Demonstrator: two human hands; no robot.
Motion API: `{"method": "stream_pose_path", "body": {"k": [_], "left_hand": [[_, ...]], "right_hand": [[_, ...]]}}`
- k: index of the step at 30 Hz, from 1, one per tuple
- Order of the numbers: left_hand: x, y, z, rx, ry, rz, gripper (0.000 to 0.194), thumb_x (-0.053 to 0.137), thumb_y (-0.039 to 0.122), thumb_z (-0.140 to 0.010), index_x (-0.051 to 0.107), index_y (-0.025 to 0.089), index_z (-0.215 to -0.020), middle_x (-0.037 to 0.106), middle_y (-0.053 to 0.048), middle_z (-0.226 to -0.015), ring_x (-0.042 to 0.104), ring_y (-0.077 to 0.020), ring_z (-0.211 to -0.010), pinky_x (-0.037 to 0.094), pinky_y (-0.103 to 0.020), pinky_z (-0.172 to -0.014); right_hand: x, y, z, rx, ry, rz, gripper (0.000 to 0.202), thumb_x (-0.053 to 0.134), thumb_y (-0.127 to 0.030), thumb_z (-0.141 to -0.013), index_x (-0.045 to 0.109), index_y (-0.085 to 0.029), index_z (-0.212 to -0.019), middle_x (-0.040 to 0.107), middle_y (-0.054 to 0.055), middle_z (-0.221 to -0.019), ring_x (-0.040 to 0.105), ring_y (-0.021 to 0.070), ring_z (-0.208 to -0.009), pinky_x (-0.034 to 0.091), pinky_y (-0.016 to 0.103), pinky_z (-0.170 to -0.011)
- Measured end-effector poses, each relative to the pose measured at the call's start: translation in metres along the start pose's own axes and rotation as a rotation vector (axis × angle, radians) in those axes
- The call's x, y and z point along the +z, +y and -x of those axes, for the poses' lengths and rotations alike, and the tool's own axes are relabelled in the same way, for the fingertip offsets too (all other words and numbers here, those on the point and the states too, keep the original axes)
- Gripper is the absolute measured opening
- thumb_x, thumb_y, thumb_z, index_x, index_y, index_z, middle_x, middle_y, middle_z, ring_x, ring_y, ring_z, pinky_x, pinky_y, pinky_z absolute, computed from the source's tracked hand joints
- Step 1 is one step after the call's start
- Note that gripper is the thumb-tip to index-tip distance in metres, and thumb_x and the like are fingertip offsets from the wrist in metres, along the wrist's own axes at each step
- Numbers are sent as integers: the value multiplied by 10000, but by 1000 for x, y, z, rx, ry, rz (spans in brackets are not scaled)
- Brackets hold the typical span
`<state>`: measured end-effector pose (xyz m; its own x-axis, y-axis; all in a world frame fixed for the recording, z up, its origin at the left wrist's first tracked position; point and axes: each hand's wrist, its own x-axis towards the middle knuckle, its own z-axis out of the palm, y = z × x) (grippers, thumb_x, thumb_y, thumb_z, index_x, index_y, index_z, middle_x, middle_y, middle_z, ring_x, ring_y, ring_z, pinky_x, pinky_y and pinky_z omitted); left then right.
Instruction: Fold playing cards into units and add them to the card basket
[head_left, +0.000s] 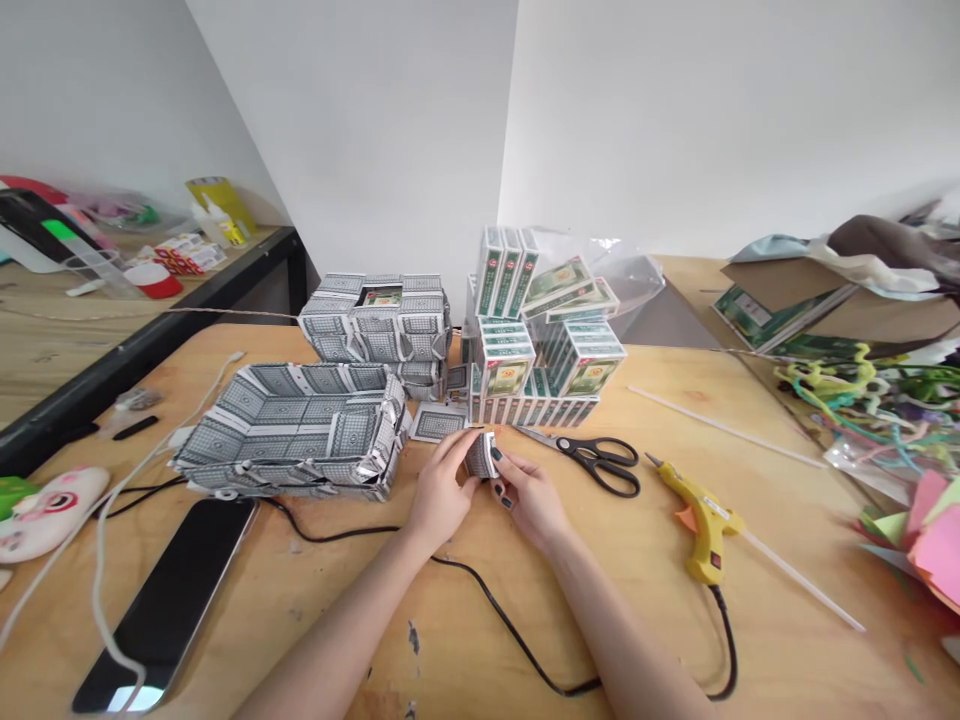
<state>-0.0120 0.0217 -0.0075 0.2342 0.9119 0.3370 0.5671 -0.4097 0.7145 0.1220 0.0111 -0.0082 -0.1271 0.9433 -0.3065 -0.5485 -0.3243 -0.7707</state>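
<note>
Between my two hands is a small bent playing card (480,458), its patterned back showing. My left hand (442,492) grips it from the left, fingers along its upper edge. On the right side, my right hand (529,495) pinches it with dark-nailed fingers; whether it is one card or several I cannot tell. Just beyond lies a flat playing card (437,424). To the left stands an open box made of folded cards (292,410), and behind it a taller folded-card box (375,320). Black-handled scissors (600,460) rest beside my right hand.
Stacked card packs (506,370) stand at the back. A yellow glue gun (705,520) with a glue stick in it lies right, near a loose glue stick (720,425). A phone (172,600) and a black cable (487,590) lie on the table, with craft materials at right.
</note>
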Motion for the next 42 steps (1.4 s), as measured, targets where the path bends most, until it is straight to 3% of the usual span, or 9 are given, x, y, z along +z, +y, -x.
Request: {"method": "stream_pose_path", "body": {"k": [5, 9, 13, 21, 25, 30, 36, 39, 42], "left_hand": [[2, 1, 3, 29, 54, -77, 604, 512, 16, -681, 415, 244, -1232, 497, -32, -1232, 452, -186, -1152, 380, -335, -1004], [3, 1, 5, 55, 76, -105, 598, 499, 13, -690, 409, 244, -1233, 497, -32, -1234, 453, -186, -1152, 384, -336, -1006], [5, 0, 7, 61, 81, -110, 597, 515, 34, -692, 400, 244, -1238, 505, -39, -1219, 465, -195, -1140, 404, -345, -987], [7, -1, 8, 73, -16, -83, 572, 500, 119, -755, 328, 237, -1288, 443, -66, -1272, 415, -203, -1184, 379, -379, -997], [6, -2, 7, 59, -26, -84, 554, 487, 149, -776, 318, 245, -1295, 434, -69, -1278, 403, -209, -1194, 376, -388, -994], [6, -6, 7, 36, 38, -93, 600, 475, 86, -741, 327, 263, -1295, 436, -60, -1276, 415, -211, -1184, 376, -390, -992], [7, -6, 8, 35, 77, -91, 605, 484, 69, -721, 359, 261, -1281, 453, -50, -1258, 430, -206, -1168, 375, -374, -992], [8, -7, 8, 52, 84, -86, 601, 481, 65, -723, 364, 267, -1278, 454, -49, -1249, 435, -202, -1156, 377, -374, -986], [7, -6, 8, 78, 80, -81, 597, 486, 60, -717, 383, 267, -1267, 462, -53, -1222, 444, -202, -1131, 390, -371, -964]], "right_hand": [[1, 2, 1, -61, 9, 64, 248, 659, -384, -663, 601, -143, -641, 442, -46, -481, 325, 49, -405, 239, 192, -393], [4, 2, 4, -183, 58, 278, 322, 589, -435, -719, 569, -144, -583, 405, -52, -414, 307, 53, -368, 223, 196, -364], [8, 0, 8, -241, 134, 439, 355, 550, -477, -731, 603, -135, -653, 392, -58, -406, 310, 58, -355, 254, 197, -355], [4, 3, 5, -301, 251, 541, 352, 545, -488, -721, 620, -145, -707, 419, -52, -393, 356, 80, -338, 282, 209, -344], [2, 4, 6, -327, 197, 556, 305, 513, -445, -764, 645, -172, -737, 455, -34, -415, 395, 99, -362, 326, 228, -374], [0, 10, 6, -306, 74, 597, 421, 608, -343, -705, 579, -236, -1111, 589, -23, -558, 388, 101, -360, 324, 233, -357], [0, 11, 7, -399, 14, 665, 339, 530, -278, -769, 579, -254, -1104, 656, 36, -918, 585, 185, -651, 477, 331, -658], [1, 10, 7, -425, -20, 665, 317, 511, -254, -784, 582, -247, -1092, 651, 41, -940, 600, 209, -810, 457, 354, -782], [0, 9, 8, -423, -23, 658, 236, 524, -249, -772, 637, -238, -979, 658, 40, -865, 598, 211, -801, 450, 344, -777]]}}
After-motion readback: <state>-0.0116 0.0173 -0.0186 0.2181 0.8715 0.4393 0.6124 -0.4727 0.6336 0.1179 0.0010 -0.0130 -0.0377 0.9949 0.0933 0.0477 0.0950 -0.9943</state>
